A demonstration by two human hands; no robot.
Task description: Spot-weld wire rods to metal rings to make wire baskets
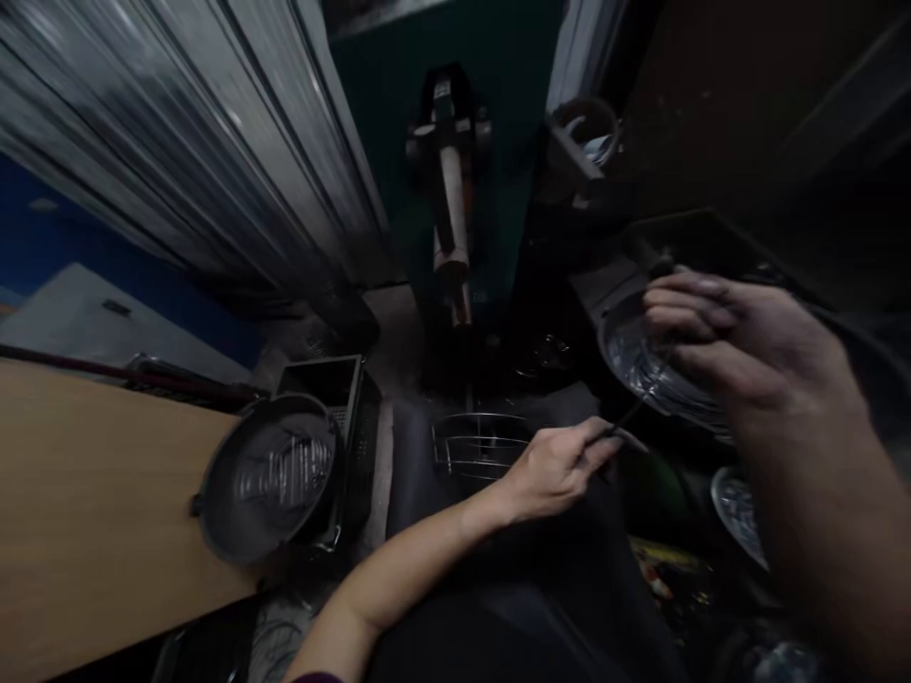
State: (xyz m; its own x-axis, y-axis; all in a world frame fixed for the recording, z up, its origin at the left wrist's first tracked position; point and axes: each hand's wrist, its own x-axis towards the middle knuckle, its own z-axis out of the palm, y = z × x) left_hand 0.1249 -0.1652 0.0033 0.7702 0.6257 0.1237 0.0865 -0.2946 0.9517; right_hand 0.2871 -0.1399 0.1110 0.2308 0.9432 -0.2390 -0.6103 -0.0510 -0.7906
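My left hand is closed in a pinch above my lap, on one end of a thin dark wire. The wire slants up toward my right hand, whose fingers are curled around its other end. Motion blur and dim light hide exactly how the fingertips sit. A small frame of thin metal wires lies in front of my left wrist, partly behind the forearm. Under my right hand is a round basin with many shiny wire pieces in it, partly covered by the hand.
A dark machine with a pale column stands ahead. At left, a round basin with metal wire parts rests by a black crate and a wooden board. A bowl of small shiny parts sits at right, below a cup.
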